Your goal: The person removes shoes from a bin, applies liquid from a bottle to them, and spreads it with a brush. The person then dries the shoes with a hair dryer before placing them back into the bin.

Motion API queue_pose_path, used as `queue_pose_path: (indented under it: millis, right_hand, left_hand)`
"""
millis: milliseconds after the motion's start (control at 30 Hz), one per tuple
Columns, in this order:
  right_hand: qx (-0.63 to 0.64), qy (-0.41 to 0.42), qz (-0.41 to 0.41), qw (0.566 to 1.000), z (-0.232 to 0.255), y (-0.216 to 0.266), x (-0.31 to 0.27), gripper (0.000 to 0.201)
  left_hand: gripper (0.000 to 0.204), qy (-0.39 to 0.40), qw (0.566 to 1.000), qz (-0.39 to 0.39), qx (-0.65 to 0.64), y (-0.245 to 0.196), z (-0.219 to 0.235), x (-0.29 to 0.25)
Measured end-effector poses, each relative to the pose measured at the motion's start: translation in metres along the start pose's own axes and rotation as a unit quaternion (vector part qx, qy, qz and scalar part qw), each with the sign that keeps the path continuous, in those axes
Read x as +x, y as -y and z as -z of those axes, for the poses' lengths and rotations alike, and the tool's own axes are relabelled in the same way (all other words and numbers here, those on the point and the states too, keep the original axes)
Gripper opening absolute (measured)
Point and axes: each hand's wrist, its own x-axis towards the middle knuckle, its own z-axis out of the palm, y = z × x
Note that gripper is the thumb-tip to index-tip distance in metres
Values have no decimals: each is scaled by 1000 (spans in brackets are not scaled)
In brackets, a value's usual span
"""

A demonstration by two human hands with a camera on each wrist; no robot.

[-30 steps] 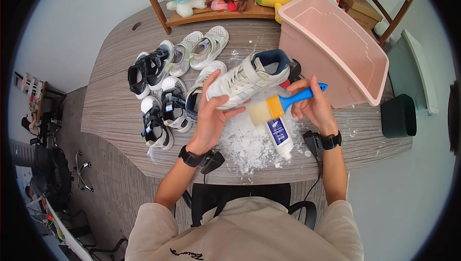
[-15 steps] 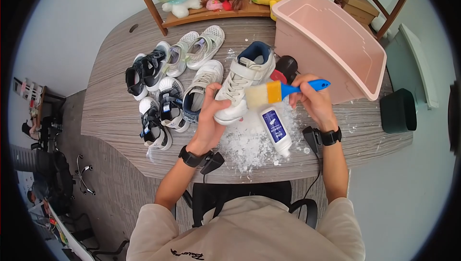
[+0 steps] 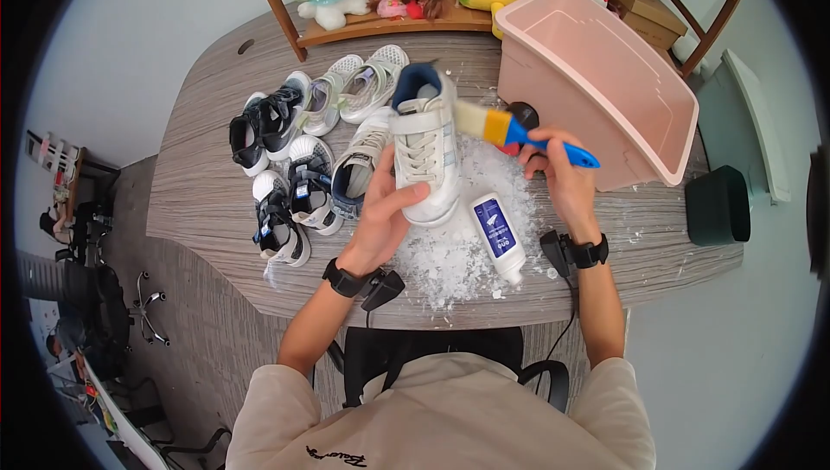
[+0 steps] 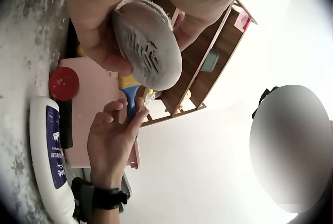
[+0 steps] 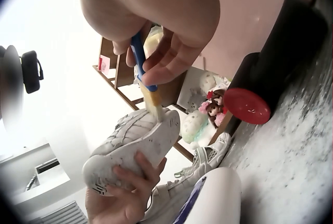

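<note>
White shoe gripped by left fingers, blue-handled brush pinched in right fingers, bristles against shoe

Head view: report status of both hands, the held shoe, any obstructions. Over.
Left hand grips white shoe. Right hand holds brush, bristles at shoe's side. Nothing between brush and shoe; bottle lies nearby, clear of both.

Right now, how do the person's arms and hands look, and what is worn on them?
Each arm has a short beige fabric sleeve and a black wristband with a black box-shaped device and a thin dark cable. The left hand and right hand wear no gloves.
</note>
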Motion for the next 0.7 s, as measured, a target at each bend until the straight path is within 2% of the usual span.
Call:
queue_pose_path:
  millis: [67, 100, 233, 300, 333, 400, 433, 467, 533, 633, 700]
  right_hand:
    - [50, 112, 3, 992, -3, 4, -3, 35]
    - [50, 131, -8, 990, -2, 6, -4, 41]
    - [101, 117, -7, 988, 3, 0, -5, 51]
    - [214, 134, -57, 966, 14, -2, -4, 58]
    - [214, 136, -58, 966, 14, -1, -5, 58]
    - [211, 236, -92, 944, 13, 1, -6, 60]
    - [213, 257, -104, 937, 10, 1, -7, 56]
    - [214, 258, -107, 936, 6, 2, -8, 56]
    - [105, 220, -98, 965, -2, 6, -10, 52]
    - [109, 183, -95, 972, 1, 5, -9, 46]
    - [97, 155, -92, 979, 0, 8, -7, 45]
  left_hand:
    - [79, 22, 1000, 4, -13, -2, -1, 1]
    - [78, 20, 1000, -4, -5, -3, -1, 1]
    - [72, -1, 1000, -8, -2, -6, 2, 1]
    - [70, -5, 1000, -12, 17, -6, 4, 1]
    - [68, -7, 999, -12, 34, -4, 5, 2]
    - [66, -5, 999, 2, 43, -3, 8, 3]
    - [64, -3, 998, 18, 55, -3, 9, 3]
    - [64, -5, 998, 19, 54, -3, 8, 2]
    - [57, -35, 999, -4, 9, -3, 2, 1]
    - [52, -59, 998, -18, -1, 2, 3, 2]
    - [51, -47, 999, -15, 11, 1, 7, 3]
